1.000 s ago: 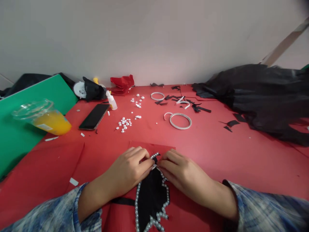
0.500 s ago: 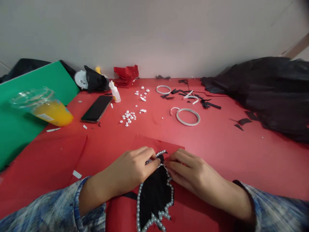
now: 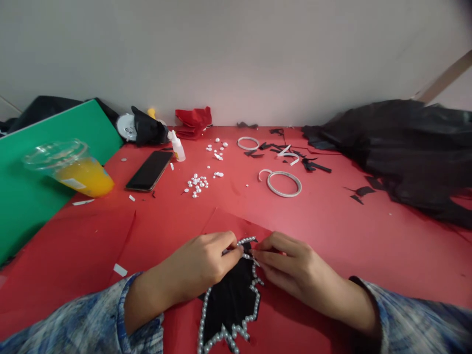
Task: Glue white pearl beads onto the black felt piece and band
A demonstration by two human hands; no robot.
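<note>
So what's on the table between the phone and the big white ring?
In the head view, a little heap of loose white pearl beads lies between the phone and the big white ring, with a few more beads beside it. The rest is bare red table.

Blue-white mottled sleeves point(image 3: 73, 324), bare hands point(image 3: 199, 265)

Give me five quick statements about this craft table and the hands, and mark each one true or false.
1. Both hands, left hand and right hand, pinch at the top of the black leaf shape. True.
2. The leaf shape is edged with gold sequins. False: it is edged with white pearl beads.
3. A phone lies face up on the red sheet. True.
4. The plastic cup holds a blue liquid. False: it is orange.
5. The loose pearls lie right of the white ring. False: they lie left of it.
</note>
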